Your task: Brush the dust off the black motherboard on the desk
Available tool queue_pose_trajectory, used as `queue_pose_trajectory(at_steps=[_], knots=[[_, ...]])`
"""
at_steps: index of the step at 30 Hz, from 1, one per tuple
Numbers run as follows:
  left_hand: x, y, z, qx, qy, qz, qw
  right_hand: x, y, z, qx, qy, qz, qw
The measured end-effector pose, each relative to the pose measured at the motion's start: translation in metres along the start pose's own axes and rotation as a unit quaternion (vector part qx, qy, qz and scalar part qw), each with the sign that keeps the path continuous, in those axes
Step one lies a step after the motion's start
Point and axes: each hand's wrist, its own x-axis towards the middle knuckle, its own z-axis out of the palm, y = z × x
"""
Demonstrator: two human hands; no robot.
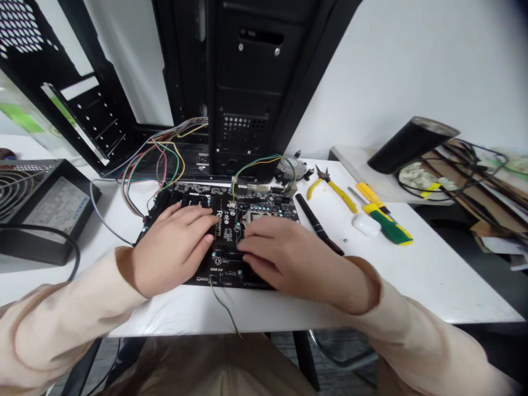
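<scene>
From here I see the motherboard [218, 236] lying flat on the desk [433, 289], with both hands over it. My left hand [171, 247] rests open on its left half, fingers loosely spread and holding nothing. My right hand [284, 264] lies narrower, its fingers [251, 247] curled down on the near middle; I cannot tell whether they pinch anything. "USB 3.0" is legible at the board's near edge. Colored wires [152, 159] loop from the black PC case [251, 82] at the far side. A power supply [41, 209] sits left. To the right lie a black marker [317, 223], a cooler [291, 169], yellow pliers [330, 188], a green-handled screwdriver [390, 228] and a white case [366, 224].
</scene>
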Motion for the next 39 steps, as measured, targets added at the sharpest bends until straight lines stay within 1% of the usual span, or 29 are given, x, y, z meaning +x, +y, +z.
queue_pose_trajectory(at_steps=[3, 5, 6, 8, 11, 17, 20, 24, 28, 32, 34, 35, 37, 39], knots=[[-0.002, 0.004, 0.000, 0.021, 0.009, 0.011, 1.000, -0.006, 0.017, -0.003, -0.057, 0.033, 0.039, 0.997], [-0.002, 0.006, 0.001, 0.030, 0.012, 0.016, 0.999, -0.012, 0.027, -0.004, -0.062, 0.052, 0.062, 0.995], [-0.003, 0.007, 0.002, 0.031, 0.012, 0.018, 0.999, -0.014, 0.030, -0.003, -0.056, 0.054, 0.066, 0.995], [-0.003, 0.007, 0.003, 0.032, 0.009, 0.018, 0.999, -0.018, 0.034, 0.000, -0.040, 0.034, 0.063, 0.997], [-0.003, 0.005, 0.005, 0.031, 0.002, 0.012, 0.999, -0.019, 0.031, 0.007, -0.025, 0.006, 0.056, 0.998], [-0.002, 0.005, 0.008, 0.031, -0.017, 0.015, 0.999, -0.018, 0.020, 0.017, -0.006, -0.008, 0.068, 0.998], [-0.002, 0.007, 0.008, 0.037, -0.029, 0.010, 0.999, -0.019, 0.016, 0.016, 0.001, -0.021, 0.070, 0.997], [0.000, 0.009, 0.009, 0.045, -0.041, -0.002, 0.998, -0.018, 0.018, 0.011, 0.048, -0.045, 0.062, 0.996], [0.001, 0.010, 0.009, 0.046, -0.051, -0.008, 0.998, -0.017, 0.019, 0.008, 0.103, -0.043, 0.087, 0.990], [0.001, 0.009, 0.008, 0.043, -0.059, -0.011, 0.997, -0.018, 0.013, 0.009, 0.153, -0.049, 0.108, 0.981], [0.000, 0.009, 0.007, 0.043, -0.061, -0.014, 0.997, -0.018, 0.011, 0.008, 0.183, -0.037, 0.136, 0.973], [0.000, 0.009, 0.007, 0.043, -0.063, -0.014, 0.997, -0.018, 0.011, 0.008, 0.211, -0.023, 0.158, 0.964], [0.000, 0.009, 0.006, 0.044, -0.066, -0.015, 0.997, -0.018, 0.015, 0.005, 0.291, 0.007, 0.215, 0.932], [0.000, 0.009, 0.006, 0.045, -0.067, -0.015, 0.997, -0.019, 0.022, 0.000, 0.363, 0.039, 0.274, 0.890]])
